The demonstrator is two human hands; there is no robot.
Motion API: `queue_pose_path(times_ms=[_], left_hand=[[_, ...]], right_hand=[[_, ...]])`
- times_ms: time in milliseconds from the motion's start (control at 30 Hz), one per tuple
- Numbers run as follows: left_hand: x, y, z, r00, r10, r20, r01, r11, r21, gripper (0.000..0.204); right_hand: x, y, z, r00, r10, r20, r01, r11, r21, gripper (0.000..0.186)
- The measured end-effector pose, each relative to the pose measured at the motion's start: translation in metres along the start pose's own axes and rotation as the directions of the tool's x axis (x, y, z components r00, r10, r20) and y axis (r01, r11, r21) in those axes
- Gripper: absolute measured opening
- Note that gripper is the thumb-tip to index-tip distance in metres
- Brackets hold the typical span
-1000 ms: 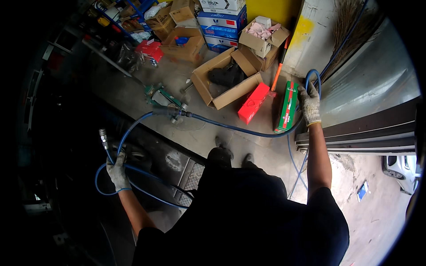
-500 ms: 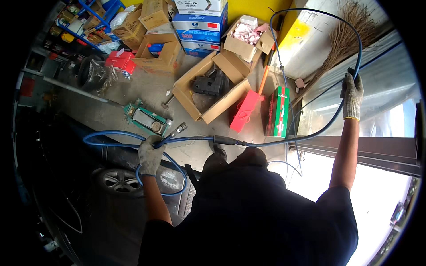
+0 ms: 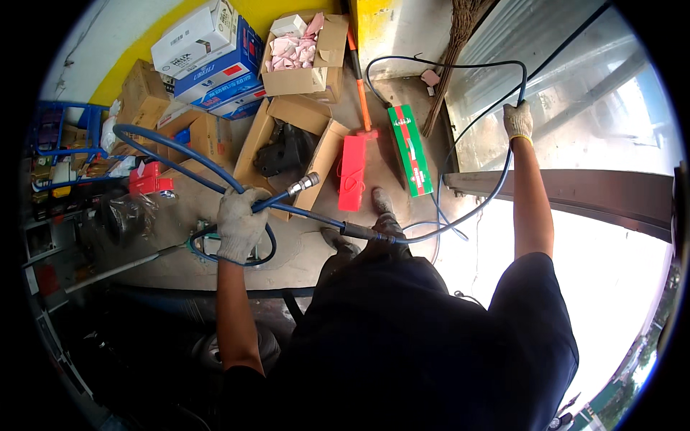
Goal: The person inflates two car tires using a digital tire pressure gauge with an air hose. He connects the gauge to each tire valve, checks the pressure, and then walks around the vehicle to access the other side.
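Both my hands wear pale knitted work gloves. On the left, my left hand [image 3: 243,224] is closed round gathered loops of a blue air hose [image 3: 185,151]. A metal quick coupler [image 3: 304,184] on the hose end sticks out past its fingers. From there the hose runs right through a dark joint sleeve [image 3: 358,230] and sags in front of my legs. It rises again to my right hand [image 3: 518,121], which grips it with the arm stretched out. Beyond that hand the hose bends left and drops behind a green box [image 3: 408,152].
On the floor stand a red case [image 3: 351,172], an open carton [image 3: 322,154] holding a black part, and a long-handled orange tool [image 3: 361,93]. A twig broom [image 3: 447,72] leans at the wall. At left lies a floor jack's long handle [image 3: 122,269]. A dark car is behind it.
My view has turned and shifted, so boxes and car appear elsewhere. The hose loop beyond my right hand sits lower and flatter. The left coil has swung upward. Both hands keep their hold.
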State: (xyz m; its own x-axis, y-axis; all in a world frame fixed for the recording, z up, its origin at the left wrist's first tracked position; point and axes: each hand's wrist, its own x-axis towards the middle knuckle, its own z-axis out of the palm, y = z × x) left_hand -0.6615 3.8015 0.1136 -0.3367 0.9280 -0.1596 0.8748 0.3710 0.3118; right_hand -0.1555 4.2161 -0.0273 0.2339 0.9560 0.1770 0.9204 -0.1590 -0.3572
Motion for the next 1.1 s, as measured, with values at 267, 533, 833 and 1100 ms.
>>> queue_pose_path(times_ms=[267,533,833,1100], left_hand=[[0.14,0.155,0.043,0.936,0.342,0.081,-0.346,0.937,0.047,0.011],[0.231,0.316,0.121,0.784,0.62,0.034,-0.617,0.784,-0.066,0.038],[0.25,0.262,0.136,0.919,0.349,0.184,-0.335,0.937,-0.1,0.054],[-0.035,-0.014,0.193,0.735,-0.502,0.456,0.563,0.826,0.003,0.049]], right_hand=[[-0.027,0.042,-0.02,0.998,0.033,-0.044,-0.031,0.998,0.056,0.076],[-0.061,0.025,-0.004,0.78,-0.157,0.606,-0.312,0.741,0.594,0.051],[-0.081,0.075,0.039,0.763,0.075,0.643,-0.453,0.77,0.449,0.04],[-0.147,-0.047,0.062,0.471,-0.427,0.772,0.059,0.888,0.456,0.039]])
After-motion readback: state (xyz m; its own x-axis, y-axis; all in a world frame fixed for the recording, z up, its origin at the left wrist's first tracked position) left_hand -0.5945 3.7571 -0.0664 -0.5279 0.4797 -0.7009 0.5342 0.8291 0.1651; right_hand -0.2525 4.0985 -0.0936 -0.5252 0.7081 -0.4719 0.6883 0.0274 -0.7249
